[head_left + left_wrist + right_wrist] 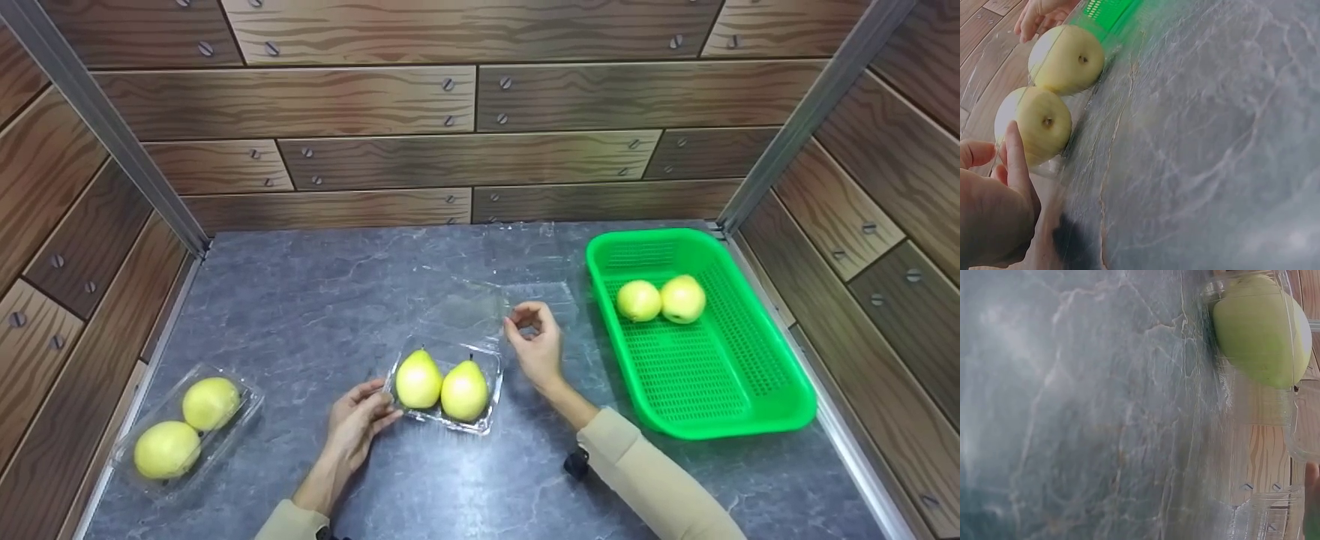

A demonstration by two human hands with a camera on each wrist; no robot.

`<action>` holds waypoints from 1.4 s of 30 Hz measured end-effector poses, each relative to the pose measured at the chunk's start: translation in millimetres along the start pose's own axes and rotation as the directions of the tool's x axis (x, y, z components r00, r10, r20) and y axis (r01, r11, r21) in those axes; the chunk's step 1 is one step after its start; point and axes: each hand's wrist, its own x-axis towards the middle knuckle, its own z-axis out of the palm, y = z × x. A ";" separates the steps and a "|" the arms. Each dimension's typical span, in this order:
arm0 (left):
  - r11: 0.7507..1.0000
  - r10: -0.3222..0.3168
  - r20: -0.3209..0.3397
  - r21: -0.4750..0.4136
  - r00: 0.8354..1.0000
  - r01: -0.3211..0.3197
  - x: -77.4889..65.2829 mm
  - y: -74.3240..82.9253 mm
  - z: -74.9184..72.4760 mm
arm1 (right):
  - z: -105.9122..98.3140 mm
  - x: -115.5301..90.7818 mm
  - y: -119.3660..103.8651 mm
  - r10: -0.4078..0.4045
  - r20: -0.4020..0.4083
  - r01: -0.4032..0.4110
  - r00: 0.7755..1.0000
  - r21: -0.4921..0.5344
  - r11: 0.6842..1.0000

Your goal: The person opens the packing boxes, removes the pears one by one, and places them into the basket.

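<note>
Two yellow-green pears (418, 379) sit stems up, side by side, in a clear plastic clamshell box (457, 428) mid-table. Its clear lid (465, 309) is folded back away from the person. My left hand (358, 412) holds the box's left side, thumb over the rim; in the left wrist view a straight finger (1015, 152) lies along the wall beside a pear (1039, 121). At the lid's right edge, my right hand (538, 341) pinches the thin plastic between thumb and index finger. The right wrist view catches only a sliver of that hand (1311, 495).
A green plastic basket (720, 432) with two pears (639, 301) stands at the right. Another clear clamshell box (251, 409), holding two pears (166, 450), lies at the left. More clear plastic packaging (551, 289) is behind the right hand. Wood-patterned walls (375, 97) enclose the table.
</note>
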 end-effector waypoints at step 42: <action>0.994 -0.045 -0.023 0.102 0.999 0.047 -15.6 6.0 -12.0 | 16.4 13.8 15.9 0.120 0.171 -0.118 0.978 -0.019 0.993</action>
